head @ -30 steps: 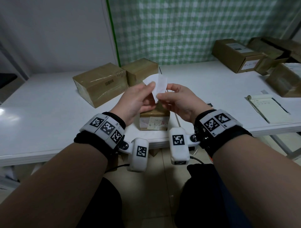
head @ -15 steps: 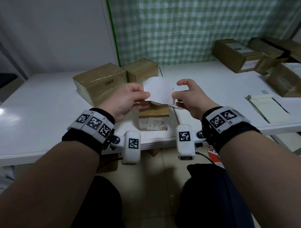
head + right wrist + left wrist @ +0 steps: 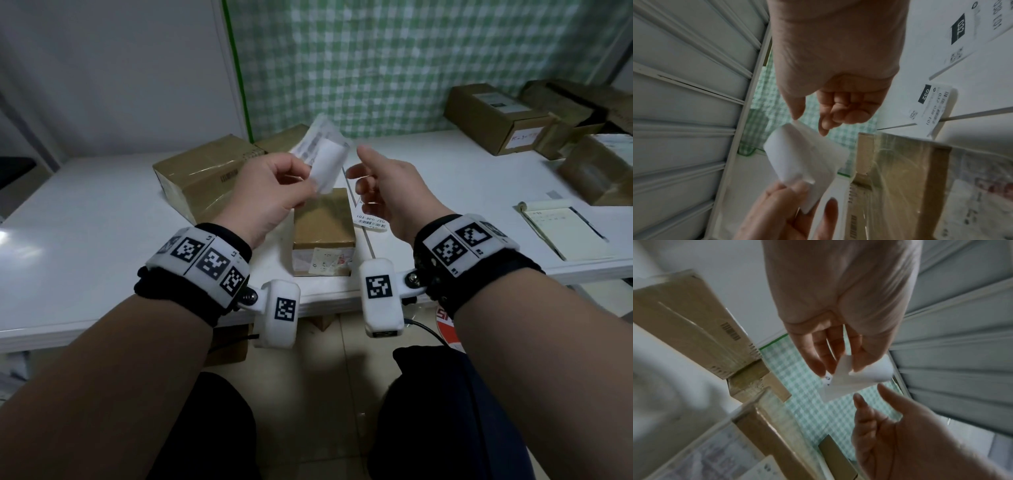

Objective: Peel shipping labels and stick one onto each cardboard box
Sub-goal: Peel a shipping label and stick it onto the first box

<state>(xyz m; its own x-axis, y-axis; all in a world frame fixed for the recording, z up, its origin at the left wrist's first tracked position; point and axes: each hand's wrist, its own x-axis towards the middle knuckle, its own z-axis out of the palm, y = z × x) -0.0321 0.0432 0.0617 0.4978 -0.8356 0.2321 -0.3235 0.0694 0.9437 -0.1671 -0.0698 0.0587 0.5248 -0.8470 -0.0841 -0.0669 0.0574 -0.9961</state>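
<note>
My left hand (image 3: pixel 310 178) pinches a curled white label sheet (image 3: pixel 323 157) between thumb and fingers and holds it up over the table. In the left wrist view the same hand (image 3: pixel 838 369) grips the sheet (image 3: pixel 865 374) by its edge. My right hand (image 3: pixel 358 162) hovers just right of the sheet with loosely curled fingers and nothing in it, which the right wrist view (image 3: pixel 809 124) confirms. Below both hands a small cardboard box (image 3: pixel 323 222) stands at the table's front edge. A printed label (image 3: pixel 371 219) lies flat on the table beside that box.
A larger taped box (image 3: pixel 205 178) and another box (image 3: pixel 281 140) stand behind the small one. More boxes (image 3: pixel 496 116) sit at the back right, and a notepad (image 3: pixel 565 233) lies near the right front edge of the white table (image 3: pixel 85 222).
Both hands were pinching and pulling the sheet apart. My right hand has let go and drawn aside, and my left hand has lifted the sheet higher.
</note>
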